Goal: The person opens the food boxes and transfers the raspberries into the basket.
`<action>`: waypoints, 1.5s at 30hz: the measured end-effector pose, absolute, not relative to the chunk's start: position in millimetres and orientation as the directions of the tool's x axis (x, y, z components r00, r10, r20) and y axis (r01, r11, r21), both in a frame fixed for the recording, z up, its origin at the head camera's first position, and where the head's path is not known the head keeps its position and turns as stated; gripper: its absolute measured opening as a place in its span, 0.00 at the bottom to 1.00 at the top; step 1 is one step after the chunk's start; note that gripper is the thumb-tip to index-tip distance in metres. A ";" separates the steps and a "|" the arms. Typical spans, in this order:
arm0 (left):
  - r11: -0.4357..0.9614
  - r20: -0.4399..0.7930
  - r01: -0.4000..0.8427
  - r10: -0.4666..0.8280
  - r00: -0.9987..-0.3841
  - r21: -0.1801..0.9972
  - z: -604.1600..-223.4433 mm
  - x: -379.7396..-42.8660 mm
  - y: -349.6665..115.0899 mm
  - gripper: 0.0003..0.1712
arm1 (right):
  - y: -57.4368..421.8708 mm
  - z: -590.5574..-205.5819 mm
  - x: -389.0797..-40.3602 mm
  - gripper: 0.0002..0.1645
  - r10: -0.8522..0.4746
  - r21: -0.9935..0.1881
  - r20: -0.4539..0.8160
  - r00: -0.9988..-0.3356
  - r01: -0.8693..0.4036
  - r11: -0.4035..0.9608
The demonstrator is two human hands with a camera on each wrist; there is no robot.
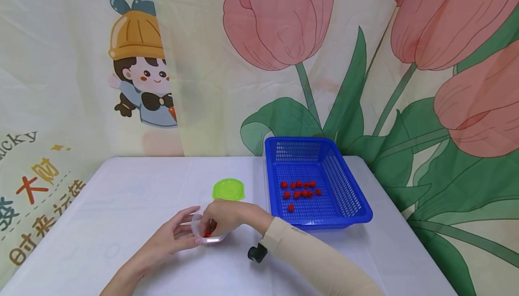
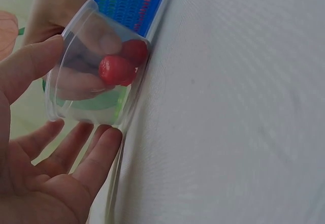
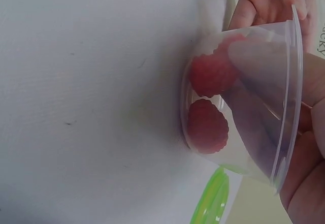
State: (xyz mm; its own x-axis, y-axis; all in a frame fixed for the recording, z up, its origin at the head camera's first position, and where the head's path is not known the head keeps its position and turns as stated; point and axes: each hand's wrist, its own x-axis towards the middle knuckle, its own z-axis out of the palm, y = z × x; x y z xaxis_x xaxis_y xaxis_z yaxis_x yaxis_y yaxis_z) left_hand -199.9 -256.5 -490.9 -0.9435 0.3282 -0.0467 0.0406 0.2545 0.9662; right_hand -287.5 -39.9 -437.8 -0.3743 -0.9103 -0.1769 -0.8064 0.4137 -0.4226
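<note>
A clear plastic tub (image 3: 259, 36) stands on the white table. My left hand (image 1: 172, 238) holds it from the left, thumb at the near side and fingers curving along the wall. My right hand (image 1: 223, 217) reaches down inside the tub, fingertips around a red raspberry (image 3: 210, 75) near the bottom. Another raspberry (image 3: 208, 127) lies on the tub's floor beside it. Through the wall in the left wrist view, red raspberries (image 2: 116, 70) show close to the right fingertips. The head view hides most of the tub's inside behind the right hand.
A bright green lid (image 1: 229, 189) lies just behind the tub. To the right stands a blue basket (image 1: 358, 215) with several raspberries (image 1: 297, 194) on its mesh floor. A patterned cloth (image 1: 202, 107) hangs behind the table (image 1: 101, 224). A black device (image 1: 257, 253) sits at the right wrist.
</note>
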 end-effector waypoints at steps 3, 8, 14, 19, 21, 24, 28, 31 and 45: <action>0.250 -0.045 0.042 0.334 -0.942 0.967 -491.1 -199.7 -255.9 0.51 | -38.0 -436.5 -286.4 0.11 -0.910 -0.420 -0.172 -0.378 -0.807 0.414; 0.267 -0.075 0.013 0.315 -0.946 0.964 -490.2 -200.3 -254.4 0.51 | -31.7 -428.2 -284.3 0.14 -0.901 -0.431 -0.154 -0.405 -0.793 0.430; 0.273 -0.080 0.007 0.304 -0.949 0.962 -489.7 -199.7 -254.7 0.50 | -16.9 -409.0 -283.7 0.13 -0.883 -0.468 -0.121 -0.453 -0.759 0.453; 0.273 -0.065 0.023 0.309 -0.949 0.962 -489.7 -200.3 -255.6 0.50 | 2.3 -397.6 -286.2 0.13 -0.871 -0.495 -0.085 -0.484 -0.738 0.458; 0.289 -0.079 0.012 0.299 -0.951 0.957 -489.7 -200.7 -255.3 0.50 | 10.7 -394.4 -287.6 0.13 -0.867 -0.498 -0.066 -0.494 -0.737 0.458; 0.319 -0.102 -0.007 0.282 -0.954 0.948 -489.2 -201.0 -254.1 0.50 | 25.1 -389.1 -288.4 0.12 -0.861 -0.503 -0.029 -0.508 -0.737 0.451; 0.331 -0.107 -0.010 0.276 -0.955 0.943 -488.7 -200.9 -253.3 0.50 | 46.6 -382.6 -288.9 0.12 -0.849 -0.517 0.029 -0.527 -0.735 0.438; 0.321 -0.094 0.001 0.280 -0.955 0.947 -488.1 -200.4 -253.4 0.50 | 64.3 -380.4 -289.8 0.12 -0.826 -0.526 0.080 -0.558 -0.728 0.441; 0.319 -0.081 0.014 0.284 -0.955 0.948 -491.2 -200.3 -254.7 0.51 | 144.0 -397.4 -302.2 0.14 -0.684 -0.559 0.280 -0.673 -0.694 0.454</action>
